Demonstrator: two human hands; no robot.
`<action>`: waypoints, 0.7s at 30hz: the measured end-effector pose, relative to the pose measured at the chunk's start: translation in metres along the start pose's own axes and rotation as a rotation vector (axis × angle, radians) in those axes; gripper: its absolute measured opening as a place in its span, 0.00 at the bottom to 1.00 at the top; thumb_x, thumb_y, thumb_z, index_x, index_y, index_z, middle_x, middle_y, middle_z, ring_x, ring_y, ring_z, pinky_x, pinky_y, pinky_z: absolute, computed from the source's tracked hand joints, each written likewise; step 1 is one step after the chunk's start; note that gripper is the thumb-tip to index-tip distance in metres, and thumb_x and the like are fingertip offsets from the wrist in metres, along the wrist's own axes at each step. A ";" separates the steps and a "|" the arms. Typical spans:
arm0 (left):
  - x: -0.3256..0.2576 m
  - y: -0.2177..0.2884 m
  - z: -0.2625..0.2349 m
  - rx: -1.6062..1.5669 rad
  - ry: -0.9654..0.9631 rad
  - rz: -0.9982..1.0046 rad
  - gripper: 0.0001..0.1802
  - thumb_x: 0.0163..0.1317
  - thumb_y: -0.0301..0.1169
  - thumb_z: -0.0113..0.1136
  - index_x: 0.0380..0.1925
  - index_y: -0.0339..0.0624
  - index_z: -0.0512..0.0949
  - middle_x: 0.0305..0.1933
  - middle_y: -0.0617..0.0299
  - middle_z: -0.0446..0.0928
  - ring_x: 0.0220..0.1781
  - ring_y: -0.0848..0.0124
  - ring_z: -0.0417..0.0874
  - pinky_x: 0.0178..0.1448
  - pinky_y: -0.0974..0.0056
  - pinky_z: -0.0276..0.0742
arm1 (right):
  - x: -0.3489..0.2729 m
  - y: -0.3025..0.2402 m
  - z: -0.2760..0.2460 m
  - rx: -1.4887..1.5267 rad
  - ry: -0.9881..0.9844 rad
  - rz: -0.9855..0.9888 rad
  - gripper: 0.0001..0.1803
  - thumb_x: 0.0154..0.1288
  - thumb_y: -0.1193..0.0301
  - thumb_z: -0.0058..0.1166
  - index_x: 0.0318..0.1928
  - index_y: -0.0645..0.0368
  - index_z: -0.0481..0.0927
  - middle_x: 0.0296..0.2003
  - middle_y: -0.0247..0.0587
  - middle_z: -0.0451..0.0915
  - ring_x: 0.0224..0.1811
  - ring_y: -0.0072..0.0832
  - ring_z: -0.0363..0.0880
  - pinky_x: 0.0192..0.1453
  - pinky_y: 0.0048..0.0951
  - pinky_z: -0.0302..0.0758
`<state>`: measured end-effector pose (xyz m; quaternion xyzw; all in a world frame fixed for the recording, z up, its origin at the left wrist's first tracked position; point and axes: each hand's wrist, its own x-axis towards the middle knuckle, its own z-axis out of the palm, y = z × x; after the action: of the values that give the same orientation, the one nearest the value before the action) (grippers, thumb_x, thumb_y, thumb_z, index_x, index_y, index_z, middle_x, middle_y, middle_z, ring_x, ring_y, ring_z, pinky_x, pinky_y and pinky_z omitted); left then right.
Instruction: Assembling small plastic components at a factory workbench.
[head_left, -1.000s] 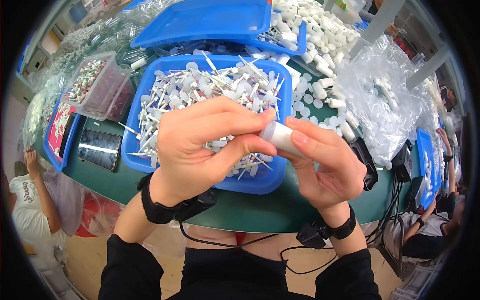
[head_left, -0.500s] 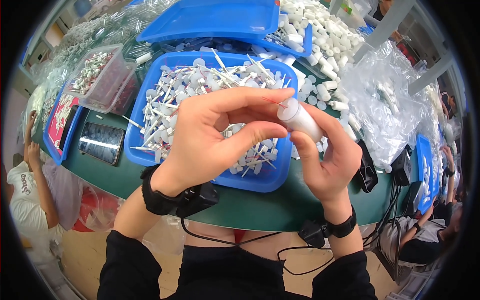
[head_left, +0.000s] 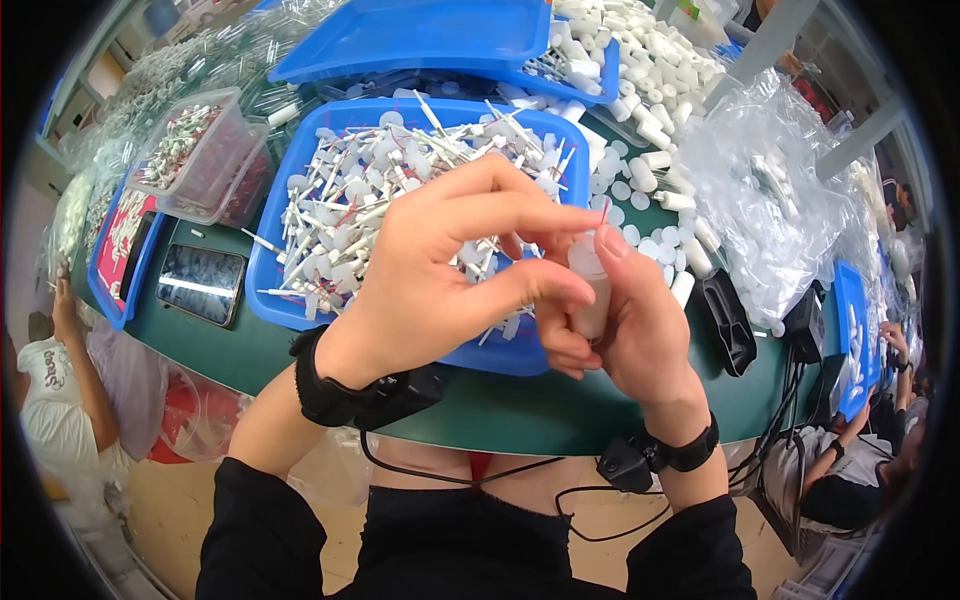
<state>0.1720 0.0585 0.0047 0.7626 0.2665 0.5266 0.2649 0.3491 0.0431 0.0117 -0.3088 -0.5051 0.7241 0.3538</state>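
Now | right hand (head_left: 640, 325) gripping white cylinder (head_left: 592, 315) | left hand (head_left: 420, 270) spread | green table (head_left: 500, 415) | tan floor (head_left: 190, 500)

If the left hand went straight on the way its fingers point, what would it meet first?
Most likely the white cylinder in the right hand; depth is unclear, so the fingers may be touching it.

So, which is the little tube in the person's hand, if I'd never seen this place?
Find the big blue tray heaped with small parts on the green table. Over its lower right corner, the person's right hand holds a whitish tube roughly upright. Unlike the loose white cylinders piled beyond, it has thin red wire showing above its cloudy cap.
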 end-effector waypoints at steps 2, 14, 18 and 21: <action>0.001 0.000 0.000 -0.081 -0.034 -0.084 0.18 0.46 0.24 0.68 0.40 0.34 0.81 0.34 0.59 0.76 0.35 0.72 0.76 0.39 0.70 0.71 | 0.002 0.003 -0.005 0.310 -0.178 0.024 0.24 0.69 0.51 0.31 0.27 0.58 0.66 0.14 0.35 0.64 0.15 0.21 0.58 0.20 0.22 0.59; -0.004 -0.005 0.002 -0.184 -0.004 -0.122 0.11 0.53 0.24 0.64 0.39 0.40 0.81 0.33 0.61 0.77 0.35 0.74 0.78 0.36 0.72 0.74 | 0.010 0.007 0.000 0.567 -0.188 0.055 0.28 0.68 0.47 0.26 0.22 0.55 0.64 0.14 0.32 0.61 0.16 0.23 0.58 0.22 0.31 0.68; -0.003 -0.004 0.003 -0.187 -0.012 -0.120 0.11 0.54 0.25 0.64 0.39 0.40 0.81 0.33 0.61 0.77 0.35 0.74 0.78 0.36 0.72 0.74 | 0.007 0.005 0.003 0.477 -0.038 0.146 0.31 0.68 0.44 0.21 0.18 0.52 0.61 0.11 0.31 0.58 0.15 0.24 0.57 0.23 0.32 0.67; -0.004 -0.002 0.003 -0.199 -0.027 -0.136 0.11 0.54 0.25 0.64 0.39 0.39 0.81 0.34 0.61 0.77 0.36 0.75 0.78 0.36 0.73 0.74 | 0.007 0.008 0.000 0.490 -0.090 0.109 0.33 0.69 0.42 0.19 0.17 0.53 0.61 0.12 0.31 0.57 0.15 0.24 0.57 0.25 0.32 0.68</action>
<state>0.1733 0.0571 -0.0004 0.7198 0.2605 0.5208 0.3778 0.3433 0.0470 0.0033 -0.2079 -0.3126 0.8558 0.3558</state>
